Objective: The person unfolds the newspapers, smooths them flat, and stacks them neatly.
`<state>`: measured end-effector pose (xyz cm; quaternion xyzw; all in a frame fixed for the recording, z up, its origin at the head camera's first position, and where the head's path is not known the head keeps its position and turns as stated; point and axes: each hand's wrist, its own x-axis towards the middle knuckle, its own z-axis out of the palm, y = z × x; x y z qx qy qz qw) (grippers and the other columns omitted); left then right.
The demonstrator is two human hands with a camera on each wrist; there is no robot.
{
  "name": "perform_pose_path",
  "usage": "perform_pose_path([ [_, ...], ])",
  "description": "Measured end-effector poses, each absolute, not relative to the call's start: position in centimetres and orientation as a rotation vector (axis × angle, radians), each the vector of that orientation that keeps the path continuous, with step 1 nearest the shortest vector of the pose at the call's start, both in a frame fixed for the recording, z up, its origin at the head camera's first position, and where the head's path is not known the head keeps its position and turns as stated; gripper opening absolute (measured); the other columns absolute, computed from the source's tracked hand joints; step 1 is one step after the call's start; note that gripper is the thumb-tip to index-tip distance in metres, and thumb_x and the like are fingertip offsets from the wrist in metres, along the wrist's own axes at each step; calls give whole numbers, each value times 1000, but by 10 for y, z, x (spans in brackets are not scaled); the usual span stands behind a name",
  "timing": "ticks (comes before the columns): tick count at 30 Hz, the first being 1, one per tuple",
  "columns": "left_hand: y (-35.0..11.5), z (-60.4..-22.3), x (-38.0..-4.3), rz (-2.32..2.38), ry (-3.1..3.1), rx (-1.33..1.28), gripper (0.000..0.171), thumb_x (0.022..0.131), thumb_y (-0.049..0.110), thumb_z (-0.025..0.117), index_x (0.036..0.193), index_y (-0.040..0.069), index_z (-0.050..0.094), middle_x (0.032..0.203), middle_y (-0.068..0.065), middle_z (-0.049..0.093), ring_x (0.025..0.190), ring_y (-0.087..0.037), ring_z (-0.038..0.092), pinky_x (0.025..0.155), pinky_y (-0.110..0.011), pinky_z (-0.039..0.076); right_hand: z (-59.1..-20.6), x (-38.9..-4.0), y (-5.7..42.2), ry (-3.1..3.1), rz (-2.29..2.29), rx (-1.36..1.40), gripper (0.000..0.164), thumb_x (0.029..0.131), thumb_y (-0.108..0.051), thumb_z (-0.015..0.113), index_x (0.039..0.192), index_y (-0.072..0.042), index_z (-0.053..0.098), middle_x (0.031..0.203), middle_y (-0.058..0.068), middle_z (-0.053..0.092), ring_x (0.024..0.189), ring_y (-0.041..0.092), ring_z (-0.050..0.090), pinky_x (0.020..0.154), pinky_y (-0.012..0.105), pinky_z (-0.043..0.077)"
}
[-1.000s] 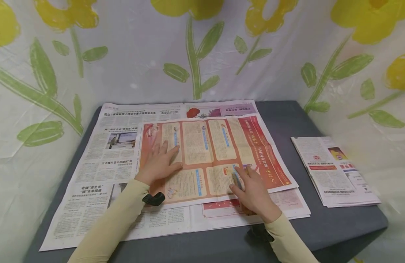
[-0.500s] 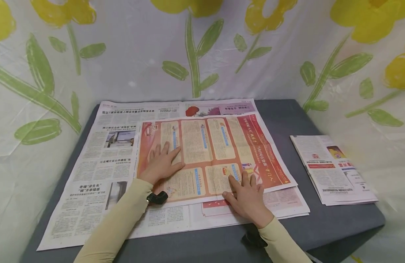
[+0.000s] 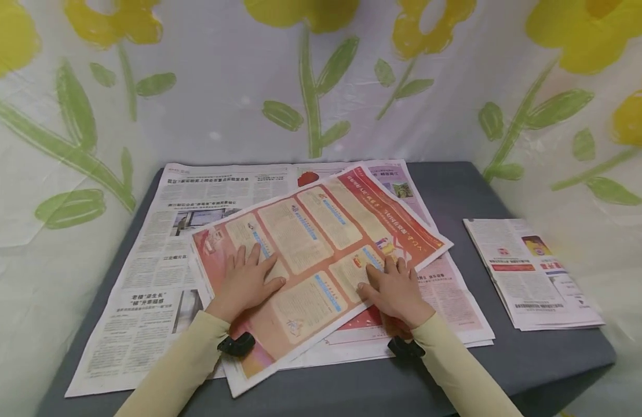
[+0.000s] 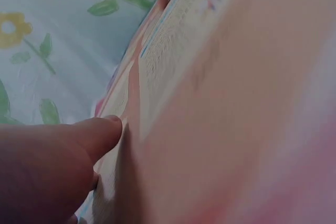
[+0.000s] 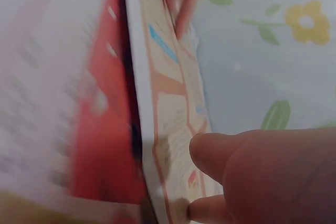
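Observation:
A folded newspaper with an orange-red page of cream text boxes (image 3: 310, 295) lies turned at a slant in the head view. My left hand (image 3: 245, 284) rests on its left part, fingers spread. Near its lower right edge my right hand (image 3: 396, 292) rests with fingers straight on the page. Beneath lies a larger spread newspaper (image 3: 143, 278), partly covered. In the left wrist view my left thumb (image 4: 102, 132) touches the orange page. The right wrist view shows my right thumb (image 5: 215, 153) on the folded newspaper (image 5: 168, 114), whose edge stands over a red printed panel.
To the right lies a folded stack of newspapers (image 3: 535, 275) on the dark grey table (image 3: 446, 191). A white curtain with yellow flowers (image 3: 206, 127) hangs behind and at both sides. Black wrist cameras (image 3: 237, 346) are strapped below the hands.
The orange folded newspaper has turned counterclockwise under my hands. Its left corner has swung down past the larger sheet's front edge, and its right side has moved up.

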<state>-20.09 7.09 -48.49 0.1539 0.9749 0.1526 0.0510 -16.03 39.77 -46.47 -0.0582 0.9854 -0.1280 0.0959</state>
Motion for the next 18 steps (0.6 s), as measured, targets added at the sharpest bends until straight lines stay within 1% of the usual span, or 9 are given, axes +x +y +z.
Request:
perform_pose_path([
  [4,67,-486,-180,451,2973,511,64,98,51,60,150,14,53,162,-32,31,149,-62,19,114,-79,18,-464,-184,396,2920,-355,-178,66,100,-53,52,153,-15,48,161,35,28,150,61,16,114,78,18],
  [8,74,-486,-159,478,2962,546,63,98,49,62,148,12,55,162,-30,34,150,-60,20,115,-77,19,-462,-206,394,2910,-326,-175,67,101,-55,49,155,-15,46,162,37,24,151,61,13,115,78,18],
  [13,88,-486,-136,547,2963,583,61,95,46,67,143,10,59,159,-28,39,149,-58,25,116,-76,20,-459,-227,388,2877,-305,-183,67,103,-56,46,156,-14,43,164,36,19,152,58,13,115,78,18],
  [16,95,-486,-127,589,2951,597,60,94,46,68,142,10,61,159,-27,40,149,-57,26,116,-76,21,-460,-239,382,2863,-302,-192,68,103,-56,45,156,-14,42,164,36,17,152,60,12,116,78,17],
  [18,99,-487,-124,618,2939,609,60,94,46,69,141,11,61,158,-27,41,150,-57,26,116,-76,21,-460,-247,378,2866,-290,-202,69,103,-56,45,156,-13,42,163,37,18,151,61,13,115,78,19],
])
